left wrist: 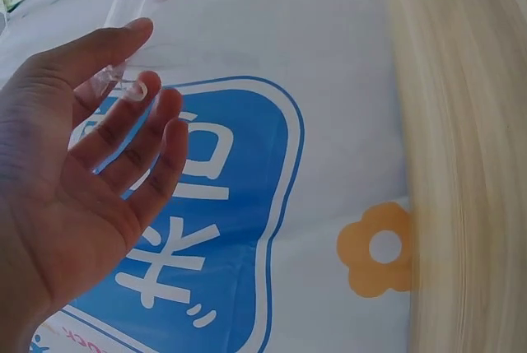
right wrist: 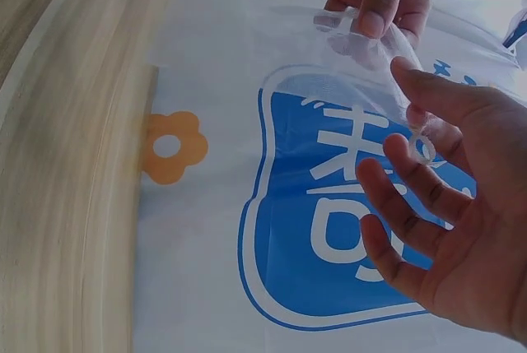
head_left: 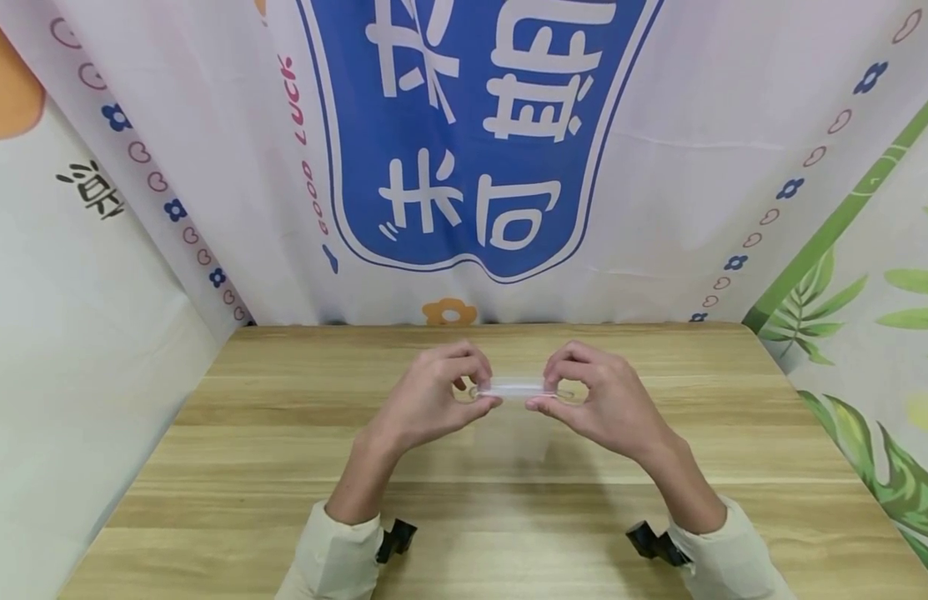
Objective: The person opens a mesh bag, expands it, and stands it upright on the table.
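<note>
Between both hands, a sheer white drawstring pouch (head_left: 518, 388) is stretched sideways over the tabletop. My left hand (head_left: 433, 387) pinches its left end between thumb and fingers. At the opposite end my right hand (head_left: 609, 398) pinches the top edge the same way. The pouch's thin see-through fabric (right wrist: 354, 81) hangs down in the right wrist view. A small clear cord loop (right wrist: 422, 149) sticks out past the right fingertips, and another loop (left wrist: 136, 91) shows by the left fingers. In both wrist views the remaining fingers are spread loosely away from the pouch.
A wood-grain table (head_left: 283, 467) lies under the hands. Behind it hangs a white curtain (head_left: 659, 208) with a blue printed panel, and printed cloth stands at both sides. Black wrist mounts (head_left: 396, 540) sit at the cream sleeves (head_left: 332, 554).
</note>
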A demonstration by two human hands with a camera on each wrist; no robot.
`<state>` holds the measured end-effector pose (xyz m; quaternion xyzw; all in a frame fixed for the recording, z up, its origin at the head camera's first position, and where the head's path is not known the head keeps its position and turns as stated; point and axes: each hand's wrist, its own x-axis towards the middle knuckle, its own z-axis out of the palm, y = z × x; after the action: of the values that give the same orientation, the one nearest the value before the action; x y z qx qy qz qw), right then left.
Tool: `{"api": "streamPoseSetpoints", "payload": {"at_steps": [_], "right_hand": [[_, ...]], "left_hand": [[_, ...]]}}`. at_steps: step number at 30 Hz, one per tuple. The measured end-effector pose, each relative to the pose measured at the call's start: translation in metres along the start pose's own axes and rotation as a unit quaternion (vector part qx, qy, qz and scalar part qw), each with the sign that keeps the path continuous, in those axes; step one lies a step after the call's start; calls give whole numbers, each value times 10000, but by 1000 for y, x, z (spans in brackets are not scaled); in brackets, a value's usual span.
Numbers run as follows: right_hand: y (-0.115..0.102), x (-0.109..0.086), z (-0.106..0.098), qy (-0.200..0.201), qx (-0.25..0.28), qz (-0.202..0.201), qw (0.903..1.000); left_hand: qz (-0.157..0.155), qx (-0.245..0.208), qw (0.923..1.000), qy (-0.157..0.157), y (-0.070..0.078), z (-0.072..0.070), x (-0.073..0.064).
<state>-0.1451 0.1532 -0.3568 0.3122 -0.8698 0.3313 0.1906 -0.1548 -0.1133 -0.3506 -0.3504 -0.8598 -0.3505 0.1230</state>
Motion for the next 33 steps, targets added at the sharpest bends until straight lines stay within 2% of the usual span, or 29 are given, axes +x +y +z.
{"api": "streamPoseSetpoints", "payload": {"at_steps": [5, 13, 21, 33], "right_hand": [[1, 0, 1, 70, 190, -89, 9998], [2, 0, 3, 332, 328, -289, 9985], [3, 1, 2, 359, 94, -321, 9988], [4, 1, -1, 63, -9, -250, 9997]], "left_hand": [[156, -92, 9997, 179, 1, 0, 0], [578, -86, 9977, 351, 2, 6, 2], [110, 75, 9990, 420, 1, 5, 1], [43, 77, 9996, 250, 0, -2, 0]]}}
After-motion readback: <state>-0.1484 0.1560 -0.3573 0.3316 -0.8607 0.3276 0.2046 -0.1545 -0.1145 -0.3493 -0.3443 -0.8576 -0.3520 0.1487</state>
